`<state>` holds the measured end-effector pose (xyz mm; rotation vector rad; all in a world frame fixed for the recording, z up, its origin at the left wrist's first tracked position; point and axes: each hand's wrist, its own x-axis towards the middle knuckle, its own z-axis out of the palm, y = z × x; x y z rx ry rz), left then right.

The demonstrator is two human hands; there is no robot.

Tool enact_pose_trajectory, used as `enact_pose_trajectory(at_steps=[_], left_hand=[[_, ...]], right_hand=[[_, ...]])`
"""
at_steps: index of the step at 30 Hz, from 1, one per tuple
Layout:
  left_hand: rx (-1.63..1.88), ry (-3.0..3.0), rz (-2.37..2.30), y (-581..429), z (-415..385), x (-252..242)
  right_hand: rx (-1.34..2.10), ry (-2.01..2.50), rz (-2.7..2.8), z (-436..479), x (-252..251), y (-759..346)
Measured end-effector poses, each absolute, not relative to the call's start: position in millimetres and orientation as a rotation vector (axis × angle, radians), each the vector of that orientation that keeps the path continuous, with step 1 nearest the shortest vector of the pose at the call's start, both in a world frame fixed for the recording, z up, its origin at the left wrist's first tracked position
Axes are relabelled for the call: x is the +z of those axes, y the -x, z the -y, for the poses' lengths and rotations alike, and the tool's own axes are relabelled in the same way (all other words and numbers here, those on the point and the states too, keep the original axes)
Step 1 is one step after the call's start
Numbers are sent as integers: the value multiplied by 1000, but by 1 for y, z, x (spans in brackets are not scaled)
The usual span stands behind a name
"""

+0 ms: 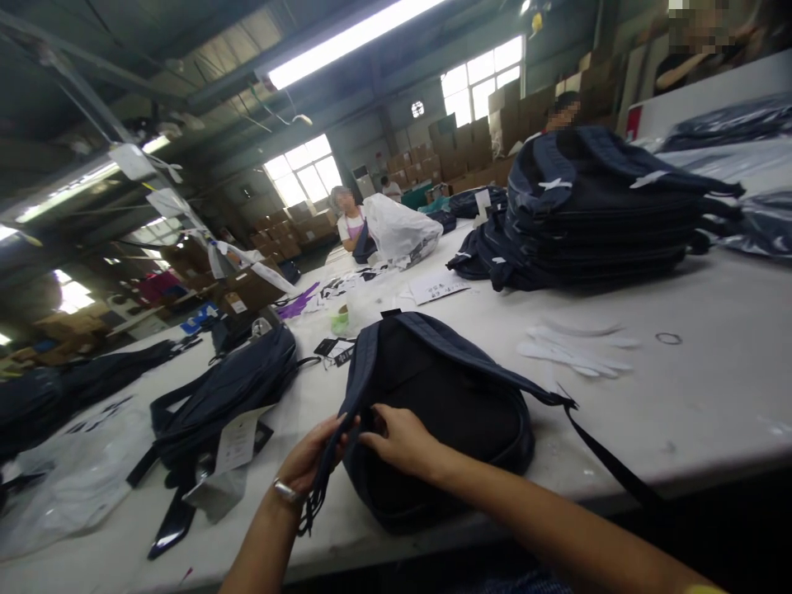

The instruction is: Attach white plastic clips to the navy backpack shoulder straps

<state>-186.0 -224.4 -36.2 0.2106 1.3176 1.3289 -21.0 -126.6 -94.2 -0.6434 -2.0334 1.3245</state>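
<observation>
A dark navy and black backpack (445, 404) lies on the white table in front of me, its padded back and shoulder straps facing up. My left hand (313, 452) has its fingers closed around the left shoulder strap (354, 379). Beside it, my right hand (399, 437) is bent at the backpack's left edge, thumb and fingers pinched together near the strap; what lies between those fingertips is hidden. The other strap (476, 351) runs to the right, and its black webbing tail (610, 454) hangs toward the table's front edge.
Stacked backpacks (606, 223) stand at the back right. Another backpack (232, 388) with a paper tag lies to the left. White gloves (575, 348), a tape roll (340, 319), black tags (335, 351) and a paper sheet (438, 286) rest on the table (693, 363). Co-workers are beyond.
</observation>
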Motion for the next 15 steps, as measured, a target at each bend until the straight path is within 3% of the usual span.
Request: enact_pose_trajectory(at_steps=[2,8,15], left_hand=[[1334,-222,-1324,185,224,-35],[1271,-399,-1455,172,226,-57],[1262,-651,-1649,143,230,-107]], right_hand=[[1348,672,2050,118,-97,39],[1907,655,1802,105,-117,54],[2010,799,1712,92,-142,50]])
